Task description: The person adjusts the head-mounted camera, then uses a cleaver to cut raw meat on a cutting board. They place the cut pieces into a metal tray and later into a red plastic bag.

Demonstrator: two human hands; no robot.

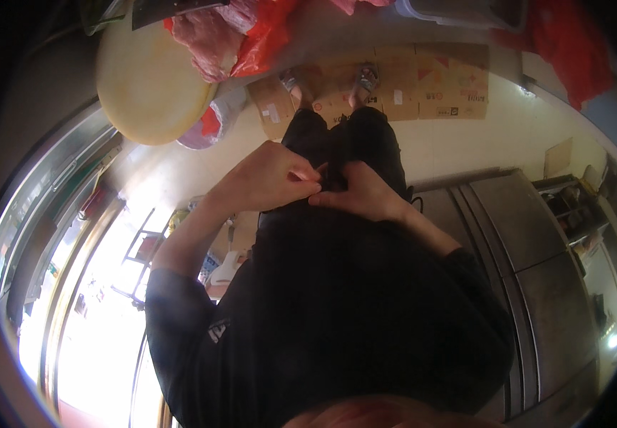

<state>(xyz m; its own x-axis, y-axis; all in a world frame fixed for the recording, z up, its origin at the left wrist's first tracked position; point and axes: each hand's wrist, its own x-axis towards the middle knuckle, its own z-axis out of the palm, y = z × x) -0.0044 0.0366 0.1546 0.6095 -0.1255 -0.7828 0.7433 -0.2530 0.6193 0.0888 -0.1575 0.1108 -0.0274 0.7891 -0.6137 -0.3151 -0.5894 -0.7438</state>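
Both of my hands are at the waist, in front of my black shirt and black trousers. My left hand has its thumb and forefinger brought together at the front of the clothing. Close beside it, my right hand points its thumb toward the left fingertips, its other fingers curled out of sight against the dark cloth. Whether either hand grips a bit of clothing or a small thing is too dark to tell.
Ahead stands a round chopping board, with raw meat on a red plastic bag and a dark flat blade. Flattened cardboard lies underfoot. A clear plastic container is at the top right, metal cabinet doors to the right.
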